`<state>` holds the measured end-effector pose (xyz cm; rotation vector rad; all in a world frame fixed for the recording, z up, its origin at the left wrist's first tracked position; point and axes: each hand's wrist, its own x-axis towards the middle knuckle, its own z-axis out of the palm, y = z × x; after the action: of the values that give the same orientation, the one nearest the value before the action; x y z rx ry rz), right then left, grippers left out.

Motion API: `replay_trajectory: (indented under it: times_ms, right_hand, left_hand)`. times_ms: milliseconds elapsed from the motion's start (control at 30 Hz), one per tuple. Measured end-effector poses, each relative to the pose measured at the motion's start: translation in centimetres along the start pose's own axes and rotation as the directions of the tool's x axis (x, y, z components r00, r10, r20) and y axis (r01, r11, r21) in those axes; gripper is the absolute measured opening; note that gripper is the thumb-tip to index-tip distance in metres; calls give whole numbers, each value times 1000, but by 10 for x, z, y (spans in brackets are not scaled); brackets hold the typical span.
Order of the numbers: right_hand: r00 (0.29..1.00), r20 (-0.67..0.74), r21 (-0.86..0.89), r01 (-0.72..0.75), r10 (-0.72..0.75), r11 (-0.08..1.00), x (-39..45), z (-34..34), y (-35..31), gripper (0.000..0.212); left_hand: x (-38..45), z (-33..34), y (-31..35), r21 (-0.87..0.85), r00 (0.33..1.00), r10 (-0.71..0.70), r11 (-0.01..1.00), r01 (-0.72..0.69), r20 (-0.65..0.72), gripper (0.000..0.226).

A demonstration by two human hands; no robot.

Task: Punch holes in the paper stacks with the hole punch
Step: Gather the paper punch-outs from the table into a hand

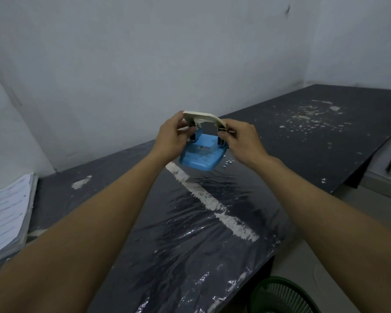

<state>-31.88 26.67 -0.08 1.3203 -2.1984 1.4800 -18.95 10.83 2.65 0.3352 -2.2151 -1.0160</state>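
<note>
I hold a hole punch (202,155) with a blue base and a cream lever in the air above the dark table (325,141), tilted with its blue underside toward me. My left hand (173,137) grips its left side near the hinge. My right hand (240,141) pinches its right side, fingers curled at the metal bracket. A thick stack of printed paper (6,213) lies at the far left edge of the table, away from both hands.
Small paper bits (228,162) lie on the table just under the punch. Crinkled clear plastic film (201,233) and a strip of worn white tape (212,204) cover the near tabletop. A green mesh bin (282,297) stands on the floor at bottom right. White walls close behind.
</note>
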Motion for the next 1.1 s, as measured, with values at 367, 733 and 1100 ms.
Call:
replay_trajectory:
  times_ms: [367, 733, 1100]
  right_hand:
    - [999, 14, 271, -53, 51, 961, -2, 45, -45, 20]
    - [994, 5, 269, -110, 112, 957, -7, 153, -133, 15]
    - [970, 210, 296, -182, 122, 938, -40, 282, -186, 26]
  left_hand:
    - [-28, -55, -8, 364, 955, 175, 928, -79, -238, 13]
    - [-93, -151, -43, 462, 891, 110, 879, 119, -440, 23]
    - [-178, -233, -108, 443, 855, -47, 840, 314, -517, 21]
